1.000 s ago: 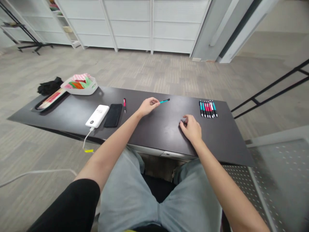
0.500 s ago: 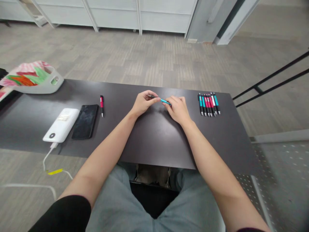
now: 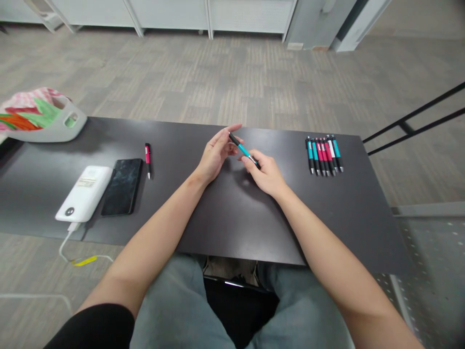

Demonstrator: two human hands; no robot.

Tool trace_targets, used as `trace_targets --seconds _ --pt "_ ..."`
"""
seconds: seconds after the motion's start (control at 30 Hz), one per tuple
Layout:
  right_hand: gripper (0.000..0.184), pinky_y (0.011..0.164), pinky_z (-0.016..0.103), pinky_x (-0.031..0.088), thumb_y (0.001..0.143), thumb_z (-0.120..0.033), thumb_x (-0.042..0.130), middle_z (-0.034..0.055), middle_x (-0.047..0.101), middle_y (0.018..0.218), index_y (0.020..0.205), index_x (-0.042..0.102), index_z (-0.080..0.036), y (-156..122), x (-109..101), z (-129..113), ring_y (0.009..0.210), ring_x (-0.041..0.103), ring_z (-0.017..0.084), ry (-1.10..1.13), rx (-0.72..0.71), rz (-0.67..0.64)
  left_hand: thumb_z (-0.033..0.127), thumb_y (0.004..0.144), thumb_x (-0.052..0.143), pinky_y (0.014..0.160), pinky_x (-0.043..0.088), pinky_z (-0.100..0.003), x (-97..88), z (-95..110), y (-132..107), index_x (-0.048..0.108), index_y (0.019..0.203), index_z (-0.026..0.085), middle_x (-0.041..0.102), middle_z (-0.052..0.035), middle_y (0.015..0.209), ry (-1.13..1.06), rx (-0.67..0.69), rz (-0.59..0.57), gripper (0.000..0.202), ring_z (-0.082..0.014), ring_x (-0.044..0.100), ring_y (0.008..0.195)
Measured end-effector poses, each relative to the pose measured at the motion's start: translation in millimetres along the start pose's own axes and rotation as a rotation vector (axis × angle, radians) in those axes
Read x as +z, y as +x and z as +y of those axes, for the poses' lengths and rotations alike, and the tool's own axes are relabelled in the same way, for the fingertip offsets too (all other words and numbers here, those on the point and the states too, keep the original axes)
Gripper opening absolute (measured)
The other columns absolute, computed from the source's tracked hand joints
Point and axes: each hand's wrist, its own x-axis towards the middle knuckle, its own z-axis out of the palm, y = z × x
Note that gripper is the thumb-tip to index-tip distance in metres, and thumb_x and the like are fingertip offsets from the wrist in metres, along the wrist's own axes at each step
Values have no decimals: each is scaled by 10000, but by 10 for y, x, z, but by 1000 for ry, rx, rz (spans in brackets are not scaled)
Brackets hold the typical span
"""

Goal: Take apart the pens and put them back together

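Observation:
A blue-and-black pen (image 3: pixel 244 149) slants between my hands above the dark table. My right hand (image 3: pixel 267 172) is closed round its lower, silver-ended part, thumb on the near side. My left hand (image 3: pixel 214 155) is at the pen's black upper end, its index finger stretched out and the other fingers loosely apart. Whether its thumb touches the pen, I cannot tell. To the right of my right hand lies a row of several pens (image 3: pixel 324 155) in blue, red and white, side by side. A single red-and-black pen (image 3: pixel 147 160) lies to the left.
On the left of the table (image 3: pixel 225 228) are a black phone (image 3: pixel 122 186) and a white power bank (image 3: pixel 84 194) with a white cable (image 3: pixel 64 245). A white basket (image 3: pixel 69 121) with colourful cloth stands at the far left. Black metal bars (image 3: pixel 407 127) rise beyond the right edge.
The pen has turned steeper, its black end now raised. My left fingers have loosened from their pinch and spread; my right hand has turned, now gripping the lower end. The view has shifted slightly.

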Motion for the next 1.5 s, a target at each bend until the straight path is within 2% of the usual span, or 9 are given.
trace_targets --seconds 0.13,0.33,0.53,0.73,0.9,1.1,1.2,1.37,1.5 --pt "341 952 445 621 1166 -681 729 15 813 965 1186 866 -368 -26 65 -20 965 780 327 96 9 21 790 1215 773 851 664 -380 -1 24 -77 881 1405 297 889 -54 1060 17 -2 19 539 -209 790 831" --pt "806 739 409 512 1126 -1089 475 5 579 768 1025 801 -359 36 133 62 765 620 292 131 79 52 787 1227 790 894 708 -376 18 -42 -78 850 1232 276 910 -67 1151 29 16 40 514 -216 835 909" --pt "699 844 435 573 1121 -1006 512 37 658 847 992 710 -349 -85 124 19 860 694 314 29 -30 173 670 1112 1000 848 714 -300 285 -81 -265 884 1046 265 947 -70 1227 -190 70 179 427 -150 792 796" --pt "472 997 535 640 1155 -806 613 101 795 1001 1036 676 -354 -452 255 -2 981 792 384 3 -97 255 572 1137 974 828 684 -280 610 29 -698 894 1025 249 947 -91 1212 -240 39 319 351 -133 722 736" --pt "265 1105 587 669 1170 -607 621 160 836 1168 1076 662 -363 -644 294 37 1161 812 423 -77 -142 296 543 1062 1043 768 673 -294 519 86 -866 954 1028 269 959 -91 1151 -199 -67 273 290 -160 771 749" --pt "375 1128 610 654 1259 -643 531 174 834 1225 1123 742 -364 -591 154 6 1235 800 442 -148 -123 188 539 1015 1077 776 669 -271 380 236 -787 968 1034 246 961 -69 1089 -77 -69 255 313 -131 761 718" --pt "263 1115 571 660 1226 -593 634 157 838 1250 1174 736 -356 -529 65 30 1179 799 410 -128 -128 196 553 1001 1095 739 637 -255 395 279 -725 962 1012 238 950 -59 1054 -16 -66 254 343 -125 757 712" --pt "388 957 496 640 1166 -700 789 69 783 1013 1281 794 -330 -453 -39 62 936 754 341 -75 -38 134 584 941 1138 709 613 -254 377 264 -672 956 948 246 905 -32 948 30 -46 257 384 -122 726 686" --pt "506 998 479 646 1232 -791 666 55 717 916 1112 800 -318 -409 -36 50 984 762 335 22 -12 42 613 921 1147 736 642 -279 343 250 -655 975 980 264 915 -40 971 41 1 260 393 -137 732 709"
